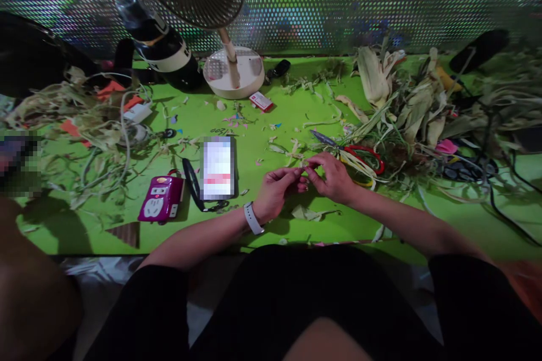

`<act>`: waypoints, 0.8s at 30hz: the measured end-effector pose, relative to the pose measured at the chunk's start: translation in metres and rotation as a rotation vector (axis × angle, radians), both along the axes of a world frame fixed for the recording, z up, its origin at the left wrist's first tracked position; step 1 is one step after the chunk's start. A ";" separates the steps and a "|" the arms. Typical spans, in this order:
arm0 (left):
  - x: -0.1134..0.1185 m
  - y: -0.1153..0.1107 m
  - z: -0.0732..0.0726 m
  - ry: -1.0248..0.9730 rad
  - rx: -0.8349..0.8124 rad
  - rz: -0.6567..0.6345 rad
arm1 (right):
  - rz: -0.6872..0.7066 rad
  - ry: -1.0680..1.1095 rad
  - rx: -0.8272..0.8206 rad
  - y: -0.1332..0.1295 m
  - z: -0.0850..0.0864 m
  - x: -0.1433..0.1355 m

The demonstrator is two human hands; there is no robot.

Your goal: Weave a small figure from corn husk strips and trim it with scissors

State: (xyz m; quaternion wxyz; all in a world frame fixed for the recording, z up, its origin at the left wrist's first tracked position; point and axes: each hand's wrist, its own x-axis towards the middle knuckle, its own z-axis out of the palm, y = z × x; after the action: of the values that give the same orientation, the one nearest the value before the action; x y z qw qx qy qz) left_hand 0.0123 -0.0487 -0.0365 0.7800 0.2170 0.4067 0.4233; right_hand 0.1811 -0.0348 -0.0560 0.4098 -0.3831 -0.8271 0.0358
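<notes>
1. As my two hands meet in the head view, the fingers of my left hand (273, 194) close in a pinch, with the fingers of my right hand (333, 179) pinching right beside them.
2. Between both sets of fingertips I have a small piece (304, 167), held just above the green worktop (275, 124); it is too tiny for me to tell what it is.
3. On my left wrist sits a pale wristband (253, 219).
4. Just beyond my right hand lie scissors (363, 157) with red handles, their blades pointing away to the left, next to pale plant strips.
5. Below my fingers rests a dry leaf scrap (310, 214), flat on the green.
6. To the left of my left hand are a phone (217, 175) with a lit screen, a dark curved object (192, 183) beside it, and a purple power socket (161, 200).
7. Farther back stand the fan (234, 76) and a dark bottle (169, 56), with a small red-and-white box (261, 101) near the fan's base.
8. Dried husks (375, 80) heap up at the right, and a tangle of dry leaves (80, 104) spreads at the left.
9. Behind it all runs a perforated panel (322, 5).
</notes>
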 end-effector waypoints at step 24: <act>-0.003 0.005 -0.004 -0.023 0.002 -0.009 | 0.033 -0.228 0.237 0.002 0.001 0.004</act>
State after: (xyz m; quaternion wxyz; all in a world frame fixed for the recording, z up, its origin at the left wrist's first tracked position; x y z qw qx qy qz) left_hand 0.0094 -0.0439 -0.0404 0.7864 0.2146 0.3962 0.4225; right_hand 0.1854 -0.0331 -0.0547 0.3551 -0.3200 -0.8728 -0.0990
